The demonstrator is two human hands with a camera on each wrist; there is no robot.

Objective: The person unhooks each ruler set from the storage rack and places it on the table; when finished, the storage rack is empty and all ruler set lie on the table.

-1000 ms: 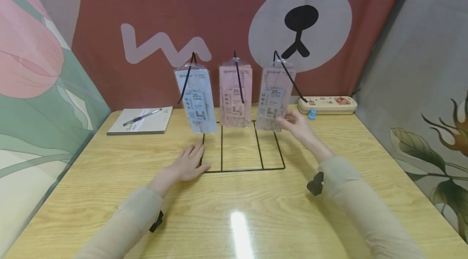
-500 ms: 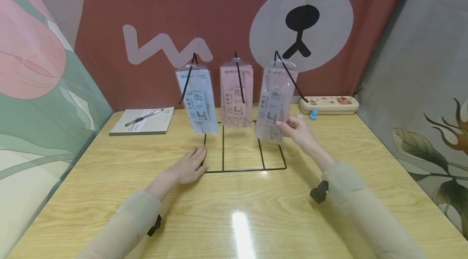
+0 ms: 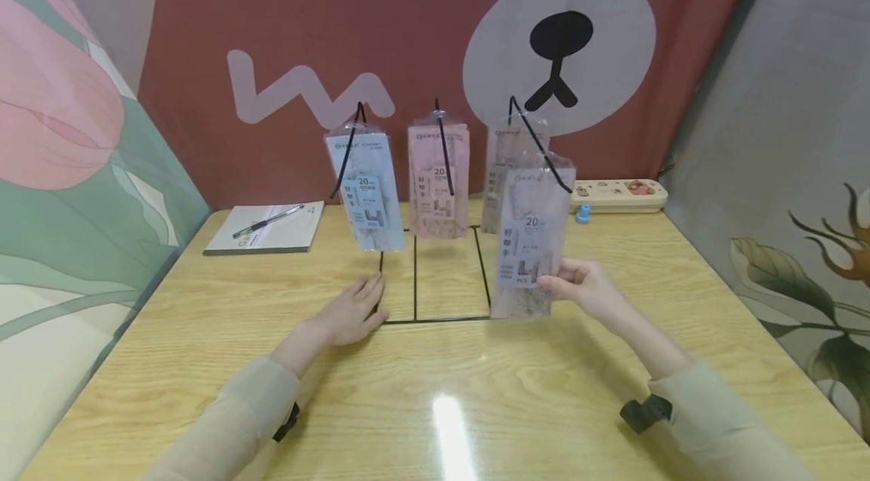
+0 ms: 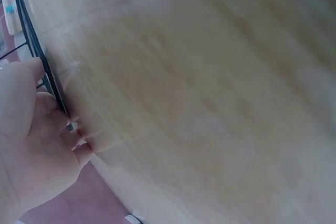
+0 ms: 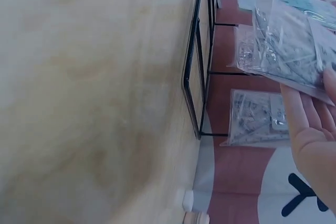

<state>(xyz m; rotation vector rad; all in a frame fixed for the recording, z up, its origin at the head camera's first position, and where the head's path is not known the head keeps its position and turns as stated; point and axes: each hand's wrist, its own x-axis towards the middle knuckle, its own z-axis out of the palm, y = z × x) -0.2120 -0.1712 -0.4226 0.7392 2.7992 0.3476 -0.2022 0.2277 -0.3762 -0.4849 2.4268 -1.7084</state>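
My right hand [image 3: 587,288] pinches the lower right edge of a pale lilac ruler set packet [image 3: 533,239], thumb in front and fingers behind. The packet hangs nearly upright, its top overlapping the front end of the rack's right hook in the head view. Behind it a greyish packet [image 3: 506,145] hangs farther back on that hook. A pink packet [image 3: 438,186] hangs on the middle hook, a blue packet [image 3: 367,198] on the left one. My left hand [image 3: 350,311] rests with straight fingers on the left edge of the black wire rack [image 3: 435,320].
A notebook [image 3: 302,230] with a pen [image 3: 268,220] on it lies at the back left of the wooden table [image 3: 381,405]. At the back right are a cream pencil case [image 3: 618,194] and a small blue piece [image 3: 582,214]. A patterned curtain [image 3: 299,13] stands close behind.
My right hand has drawn the lilac packet forward and to the right along the hook, showing the greyish packet behind it. The left hand has stayed on the rack.
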